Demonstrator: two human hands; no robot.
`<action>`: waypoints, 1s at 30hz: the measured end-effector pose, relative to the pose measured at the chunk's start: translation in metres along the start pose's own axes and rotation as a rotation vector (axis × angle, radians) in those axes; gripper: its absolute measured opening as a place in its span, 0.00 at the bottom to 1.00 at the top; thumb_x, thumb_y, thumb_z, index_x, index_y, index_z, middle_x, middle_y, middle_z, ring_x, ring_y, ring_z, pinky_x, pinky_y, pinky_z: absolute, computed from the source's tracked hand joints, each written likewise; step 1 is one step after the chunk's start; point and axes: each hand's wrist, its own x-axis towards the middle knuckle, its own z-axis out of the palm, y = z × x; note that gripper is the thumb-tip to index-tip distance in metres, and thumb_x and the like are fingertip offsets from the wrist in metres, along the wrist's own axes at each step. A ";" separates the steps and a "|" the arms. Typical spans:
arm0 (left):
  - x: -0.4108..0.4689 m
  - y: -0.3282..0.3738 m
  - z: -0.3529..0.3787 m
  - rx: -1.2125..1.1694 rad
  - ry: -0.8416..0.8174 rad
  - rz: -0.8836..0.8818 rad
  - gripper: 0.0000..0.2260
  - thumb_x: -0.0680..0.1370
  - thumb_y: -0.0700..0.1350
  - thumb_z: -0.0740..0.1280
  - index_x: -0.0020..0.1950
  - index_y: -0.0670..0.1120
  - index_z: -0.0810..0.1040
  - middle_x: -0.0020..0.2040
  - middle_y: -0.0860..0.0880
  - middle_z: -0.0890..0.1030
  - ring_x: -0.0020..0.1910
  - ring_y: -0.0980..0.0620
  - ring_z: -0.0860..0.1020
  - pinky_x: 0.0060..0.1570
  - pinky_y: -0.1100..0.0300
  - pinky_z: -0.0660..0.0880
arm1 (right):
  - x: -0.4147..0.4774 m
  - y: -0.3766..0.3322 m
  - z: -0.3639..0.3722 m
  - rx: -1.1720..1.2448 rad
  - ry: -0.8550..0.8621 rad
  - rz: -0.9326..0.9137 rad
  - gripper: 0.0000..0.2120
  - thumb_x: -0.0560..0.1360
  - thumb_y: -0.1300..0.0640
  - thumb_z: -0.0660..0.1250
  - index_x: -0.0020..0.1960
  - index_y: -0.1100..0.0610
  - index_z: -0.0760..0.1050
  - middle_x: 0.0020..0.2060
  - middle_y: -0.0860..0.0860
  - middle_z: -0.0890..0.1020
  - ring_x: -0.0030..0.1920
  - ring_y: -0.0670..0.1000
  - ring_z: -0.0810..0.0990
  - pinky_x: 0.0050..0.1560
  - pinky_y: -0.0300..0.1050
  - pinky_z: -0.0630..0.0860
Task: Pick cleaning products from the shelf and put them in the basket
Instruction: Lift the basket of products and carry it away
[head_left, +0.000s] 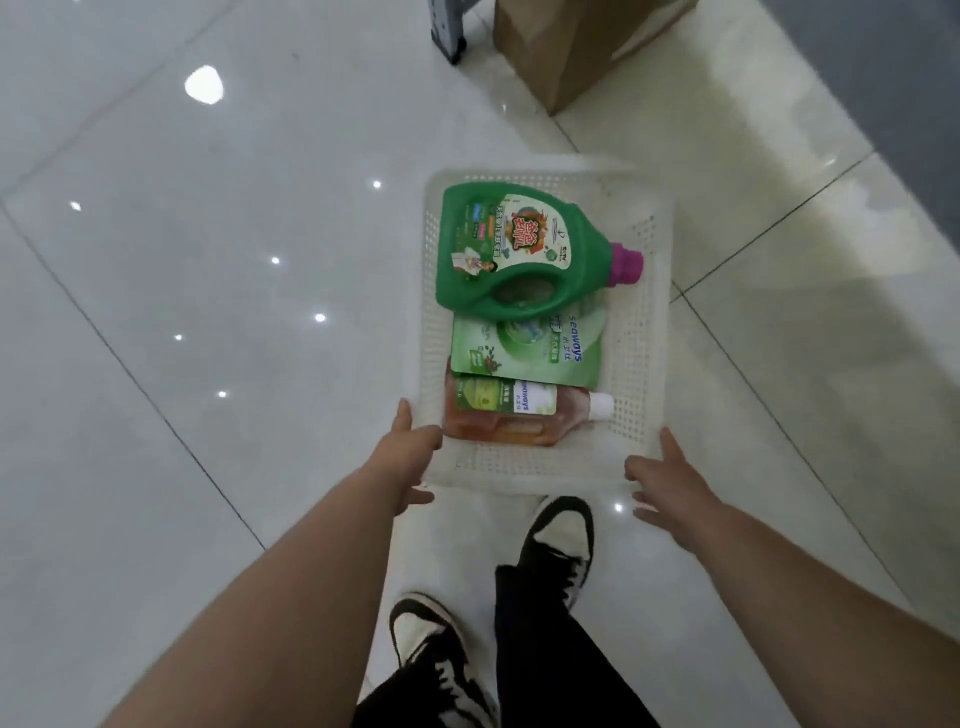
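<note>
A white perforated basket (658, 332) sits low over the tiled floor in front of my feet. In it lie a green detergent jug (519, 249) with a purple cap, a green refill pouch (524, 348) and an orange-liquid bottle (498, 423) with a white cap. My left hand (410, 452) is against the basket's near-left corner, thumb up along the left wall and a finger under the near rim. At the near-right corner, my right hand (667, 478) has its fingers spread and straight, the tips at the rim. No shelf is in view.
A cardboard box (566, 52) stands on the floor beyond the basket, with a dark furniture leg (447, 36) to its left. My two black-and-white shoes (563, 535) are just behind the basket. Glossy tiles spread out to the left.
</note>
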 end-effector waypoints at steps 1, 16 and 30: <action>0.002 0.019 -0.001 0.040 0.004 0.008 0.37 0.80 0.44 0.62 0.82 0.67 0.46 0.75 0.45 0.68 0.62 0.37 0.72 0.63 0.39 0.76 | 0.000 -0.001 0.000 0.051 0.001 0.021 0.42 0.77 0.58 0.67 0.82 0.38 0.49 0.60 0.53 0.77 0.56 0.57 0.80 0.59 0.55 0.81; 0.048 0.207 -0.003 0.288 -0.032 0.252 0.30 0.78 0.40 0.64 0.80 0.53 0.65 0.69 0.45 0.74 0.61 0.43 0.77 0.59 0.51 0.76 | 0.005 -0.043 0.042 0.811 0.131 0.173 0.38 0.76 0.61 0.65 0.81 0.38 0.57 0.62 0.56 0.74 0.48 0.62 0.83 0.43 0.49 0.81; 0.074 0.324 0.038 0.268 -0.094 0.472 0.09 0.75 0.38 0.64 0.52 0.46 0.80 0.53 0.45 0.81 0.56 0.41 0.80 0.54 0.51 0.80 | 0.041 -0.122 0.010 0.921 0.259 -0.032 0.37 0.76 0.61 0.64 0.82 0.42 0.58 0.50 0.52 0.74 0.42 0.58 0.82 0.43 0.47 0.83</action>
